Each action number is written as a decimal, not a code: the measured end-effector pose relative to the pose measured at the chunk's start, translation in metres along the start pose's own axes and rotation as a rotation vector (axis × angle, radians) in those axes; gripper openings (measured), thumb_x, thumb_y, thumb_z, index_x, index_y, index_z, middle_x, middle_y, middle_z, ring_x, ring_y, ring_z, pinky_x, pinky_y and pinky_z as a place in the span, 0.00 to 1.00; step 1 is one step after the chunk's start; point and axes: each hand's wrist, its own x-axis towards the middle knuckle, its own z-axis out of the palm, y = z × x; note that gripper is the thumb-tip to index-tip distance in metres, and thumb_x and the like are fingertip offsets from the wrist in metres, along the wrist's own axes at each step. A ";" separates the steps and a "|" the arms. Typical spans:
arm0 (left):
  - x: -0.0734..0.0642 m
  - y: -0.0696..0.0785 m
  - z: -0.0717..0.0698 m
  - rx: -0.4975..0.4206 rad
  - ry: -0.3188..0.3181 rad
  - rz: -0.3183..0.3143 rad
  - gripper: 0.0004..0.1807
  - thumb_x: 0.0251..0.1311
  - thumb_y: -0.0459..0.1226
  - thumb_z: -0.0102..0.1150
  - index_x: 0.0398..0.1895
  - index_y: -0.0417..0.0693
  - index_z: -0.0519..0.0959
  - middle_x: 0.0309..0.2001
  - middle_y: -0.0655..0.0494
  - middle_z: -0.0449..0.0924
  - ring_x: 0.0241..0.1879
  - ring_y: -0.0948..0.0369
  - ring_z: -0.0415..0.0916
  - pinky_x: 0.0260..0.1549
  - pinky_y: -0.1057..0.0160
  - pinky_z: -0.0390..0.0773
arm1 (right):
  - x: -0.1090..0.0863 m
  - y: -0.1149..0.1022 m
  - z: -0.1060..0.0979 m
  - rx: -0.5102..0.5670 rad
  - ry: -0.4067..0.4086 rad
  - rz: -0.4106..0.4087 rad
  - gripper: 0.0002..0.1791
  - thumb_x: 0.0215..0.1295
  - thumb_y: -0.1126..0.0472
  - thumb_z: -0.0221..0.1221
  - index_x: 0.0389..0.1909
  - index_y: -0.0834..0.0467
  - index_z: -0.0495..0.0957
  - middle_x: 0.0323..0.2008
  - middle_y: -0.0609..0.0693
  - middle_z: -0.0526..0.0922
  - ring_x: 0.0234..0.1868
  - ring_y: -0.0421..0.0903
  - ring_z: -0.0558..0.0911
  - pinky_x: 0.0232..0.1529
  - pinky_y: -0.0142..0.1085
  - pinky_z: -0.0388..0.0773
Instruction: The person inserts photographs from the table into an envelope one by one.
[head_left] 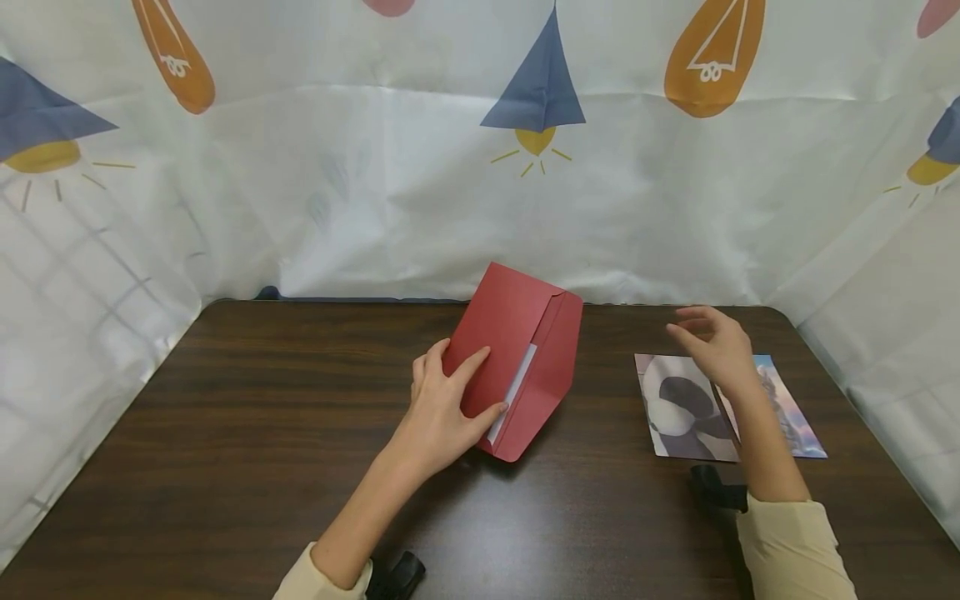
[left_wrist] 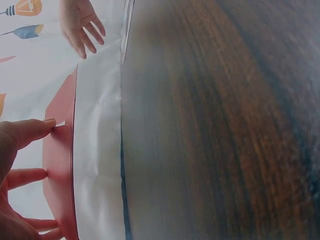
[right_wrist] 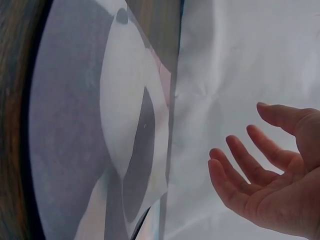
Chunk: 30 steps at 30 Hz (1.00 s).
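My left hand (head_left: pixel 444 410) grips a red envelope (head_left: pixel 504 312) by its near left side, thumb near the opening and fingers spread on the body. The envelope is held tilted over the middle of the table, its pointed flap (head_left: pixel 551 375) folded out to the right. A strip of white paper (head_left: pixel 513 392) shows in the opening. Off to the right, my right hand (head_left: pixel 716 346) hovers above two picture cards with nothing in its loosely bent fingers. One is a grey-and-white card (head_left: pixel 678 412); the other, a pink-and-blue card (head_left: pixel 795 417), lies partly hidden behind my right forearm.
The dark wooden table (head_left: pixel 247 450) has its far edge against a white curtain (head_left: pixel 450 208) printed with lamps and bulbs. Black wrist straps (head_left: pixel 401 575) show by both cream sleeves (head_left: pixel 795 546).
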 end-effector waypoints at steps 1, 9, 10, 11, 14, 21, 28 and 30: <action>0.000 0.000 0.000 0.000 0.000 0.000 0.40 0.56 0.42 0.79 0.72 0.45 0.75 0.73 0.31 0.60 0.70 0.35 0.57 0.52 0.39 0.83 | 0.000 0.001 0.000 0.002 -0.003 0.002 0.31 0.82 0.49 0.55 0.72 0.68 0.69 0.65 0.75 0.75 0.66 0.76 0.74 0.57 0.67 0.75; 0.000 0.000 0.001 0.000 -0.013 -0.009 0.40 0.56 0.42 0.78 0.73 0.45 0.75 0.74 0.32 0.59 0.70 0.36 0.57 0.52 0.39 0.83 | 0.000 0.006 -0.003 0.000 -0.019 0.019 0.31 0.82 0.50 0.54 0.73 0.69 0.67 0.66 0.77 0.73 0.67 0.77 0.72 0.59 0.69 0.73; 0.000 0.000 0.001 -0.001 -0.015 -0.011 0.40 0.56 0.42 0.78 0.73 0.46 0.75 0.74 0.32 0.59 0.71 0.36 0.57 0.52 0.39 0.83 | 0.000 0.008 -0.004 -0.001 -0.022 0.022 0.32 0.82 0.50 0.54 0.74 0.69 0.66 0.66 0.77 0.73 0.67 0.78 0.72 0.59 0.69 0.73; 0.000 0.001 0.001 -0.001 -0.014 -0.012 0.40 0.56 0.42 0.79 0.73 0.46 0.75 0.74 0.32 0.59 0.71 0.36 0.57 0.52 0.39 0.83 | 0.001 0.008 -0.004 -0.001 -0.026 0.025 0.32 0.82 0.50 0.53 0.74 0.69 0.66 0.67 0.77 0.72 0.67 0.78 0.72 0.59 0.69 0.73; 0.000 0.001 0.001 -0.001 -0.012 -0.015 0.40 0.56 0.42 0.79 0.73 0.46 0.75 0.74 0.32 0.59 0.70 0.36 0.57 0.52 0.40 0.83 | 0.002 0.010 -0.005 -0.008 -0.035 0.033 0.32 0.82 0.50 0.54 0.74 0.69 0.66 0.67 0.78 0.71 0.68 0.78 0.71 0.60 0.70 0.73; -0.001 0.001 0.000 0.006 -0.010 -0.018 0.40 0.55 0.42 0.79 0.73 0.46 0.75 0.74 0.32 0.59 0.71 0.36 0.57 0.51 0.40 0.84 | 0.003 0.016 -0.008 -0.005 -0.067 0.058 0.35 0.82 0.48 0.53 0.75 0.70 0.63 0.69 0.79 0.68 0.69 0.78 0.68 0.61 0.71 0.70; 0.000 0.002 0.000 0.008 -0.014 -0.021 0.40 0.56 0.42 0.79 0.73 0.46 0.75 0.74 0.32 0.59 0.71 0.36 0.57 0.52 0.40 0.84 | 0.004 0.022 -0.010 -0.019 -0.066 0.061 0.35 0.82 0.48 0.53 0.74 0.72 0.64 0.68 0.80 0.69 0.68 0.78 0.68 0.61 0.72 0.69; 0.000 0.002 0.000 0.008 -0.013 -0.020 0.40 0.55 0.42 0.79 0.73 0.46 0.75 0.74 0.32 0.59 0.71 0.36 0.56 0.52 0.40 0.84 | 0.004 0.024 -0.010 -0.025 -0.067 0.064 0.35 0.82 0.48 0.53 0.74 0.72 0.64 0.68 0.80 0.69 0.68 0.78 0.68 0.61 0.71 0.69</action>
